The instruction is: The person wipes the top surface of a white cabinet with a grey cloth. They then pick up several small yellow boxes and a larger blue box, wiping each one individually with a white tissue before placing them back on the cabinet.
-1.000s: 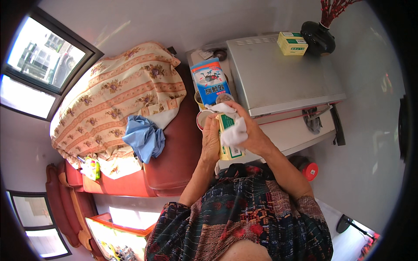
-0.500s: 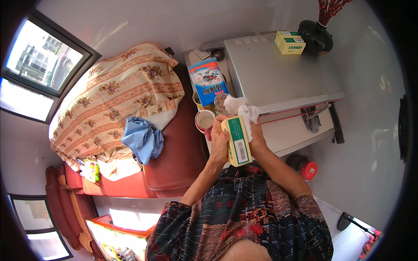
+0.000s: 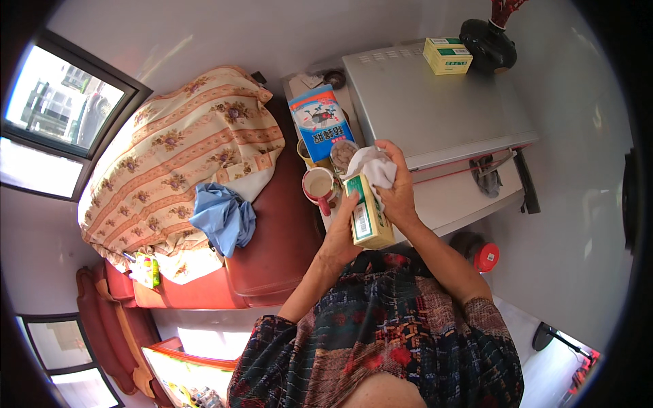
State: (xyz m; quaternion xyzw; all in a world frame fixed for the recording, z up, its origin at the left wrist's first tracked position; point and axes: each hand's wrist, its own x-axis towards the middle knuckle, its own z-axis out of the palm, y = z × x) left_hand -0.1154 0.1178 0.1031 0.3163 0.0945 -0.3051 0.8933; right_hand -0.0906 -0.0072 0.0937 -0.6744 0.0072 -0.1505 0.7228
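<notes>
A pale yellow box (image 3: 372,228) is held by the left hand (image 3: 342,232) in front of the torso, near the edge of the white shelf, tilted with its narrow printed side turned up. On that side a green panel with small light lettering is seen, and below it a barcode on a white patch; part of the green is covered by the left thumb, which is pressed flat against the box. The other left fingers are hidden beneath, so whether they are spread cannot be told.

A white cloth (image 3: 373,167) is gripped in the right hand (image 3: 401,194), its fingers curled around the bunched fabric, and is laid against the far end of the box.

Beyond the hands, a blue packet (image 3: 320,124) is topped by an orange band and printed with a large dark insect; its big characters appear upside down. Beside it are set a lidded clear tub (image 3: 343,155) and a white mug (image 3: 317,183) with a red handle. On the silver appliance (image 3: 415,109), similar yellow boxes (image 3: 449,57) are marked with green bands, barcodes and green characters, next to a black vase (image 3: 487,46).
</notes>
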